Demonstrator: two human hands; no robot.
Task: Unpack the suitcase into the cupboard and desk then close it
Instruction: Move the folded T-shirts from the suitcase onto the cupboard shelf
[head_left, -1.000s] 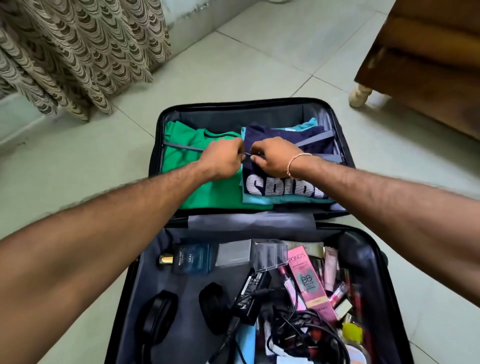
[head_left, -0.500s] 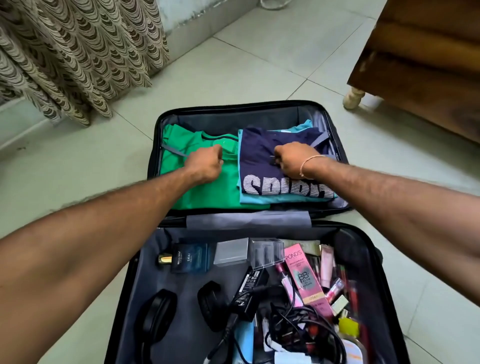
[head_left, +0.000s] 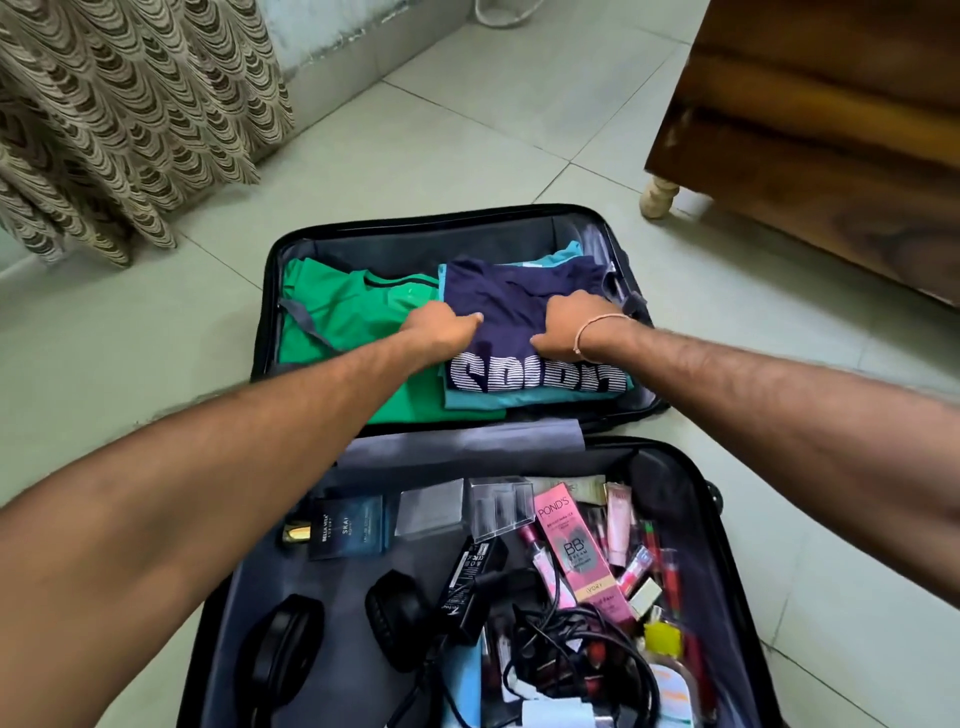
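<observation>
A black suitcase (head_left: 691, 519) lies open on the tiled floor. Its far half holds a folded green shirt (head_left: 343, 312) on the left. To the right, a navy printed shirt (head_left: 514, 296) lies on a teal one (head_left: 519, 399). My left hand (head_left: 444, 332) grips the navy shirt's left edge, thumb on top and fingers tucked under. At the right side of the same shirt, my right hand (head_left: 566, 325) holds it with the thumb on the cloth. The grey packing strap (head_left: 311, 327) lies loose across the green shirt.
The near half holds a blue perfume box (head_left: 353, 527), black headphones (head_left: 395, 608), a charger with tangled cables (head_left: 467, 571), a pink cream box (head_left: 571, 545) and several cosmetics. A wooden cabinet (head_left: 831, 156) stands at the right, a patterned curtain (head_left: 119, 114) at the left.
My hands parted the strap at the middle and let it go. The strap ends now lie to the sides. Both hands moved onto the navy shirt.
</observation>
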